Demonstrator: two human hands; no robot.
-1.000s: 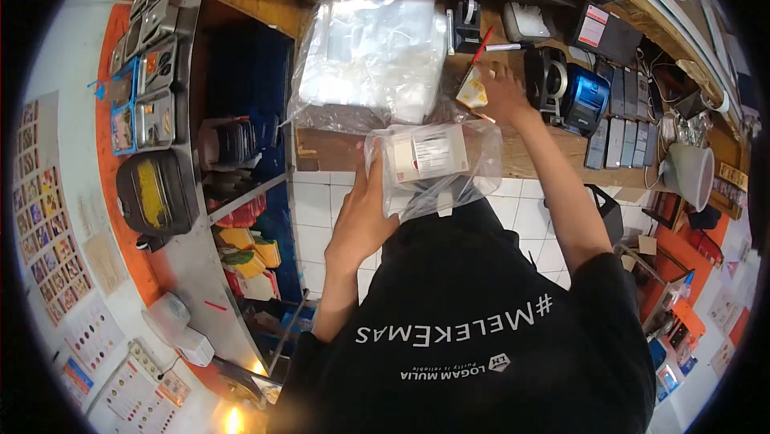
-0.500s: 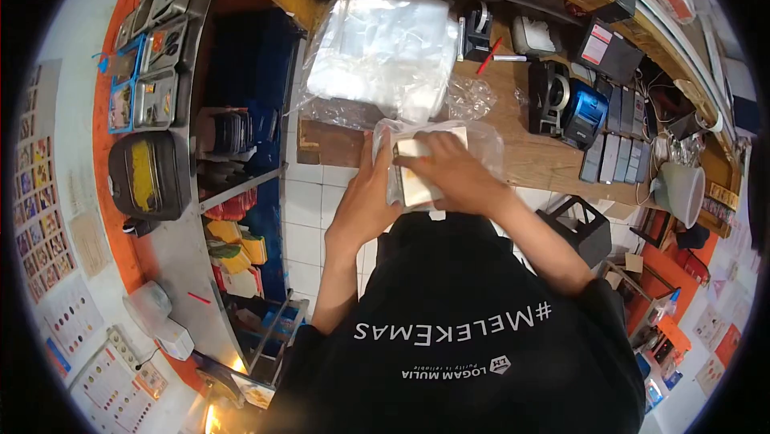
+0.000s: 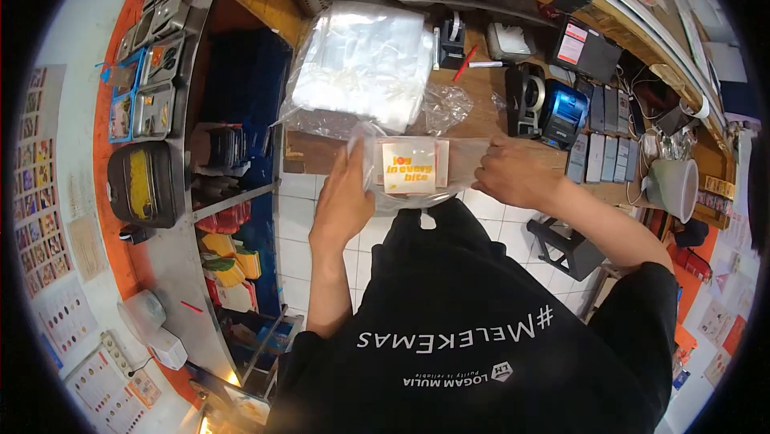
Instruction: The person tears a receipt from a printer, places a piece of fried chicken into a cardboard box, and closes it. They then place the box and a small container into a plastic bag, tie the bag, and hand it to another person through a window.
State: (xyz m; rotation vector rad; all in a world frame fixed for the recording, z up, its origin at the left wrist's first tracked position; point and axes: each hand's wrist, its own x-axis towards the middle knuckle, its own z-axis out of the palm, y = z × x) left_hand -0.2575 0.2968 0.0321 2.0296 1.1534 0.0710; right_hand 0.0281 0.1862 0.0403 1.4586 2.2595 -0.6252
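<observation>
A clear plastic bag (image 3: 459, 168) hangs stretched between my two hands at the front edge of the wooden table. Inside it is a small cream box (image 3: 391, 181) printed with "joy in every bite" in orange and yellow letters. My left hand (image 3: 341, 203) grips the bag's left edge, its fingers pointing away from me. My right hand (image 3: 513, 173) pinches the bag's right side, fingers curled in. A stack of clear plastic bags (image 3: 361, 65) lies on the table just beyond.
A tape dispenser (image 3: 525, 101) and a blue-topped printer (image 3: 565, 113) stand at the right. Several phone-like devices (image 3: 597, 157) line up beside them. Crumpled plastic (image 3: 445, 109) lies near the bag stack. On the left runs a metal counter (image 3: 172, 261) with trays.
My right hand has come off the box and moved right to the bag's side. The box now lies with its printed face showing, and the bag is spread wider.
</observation>
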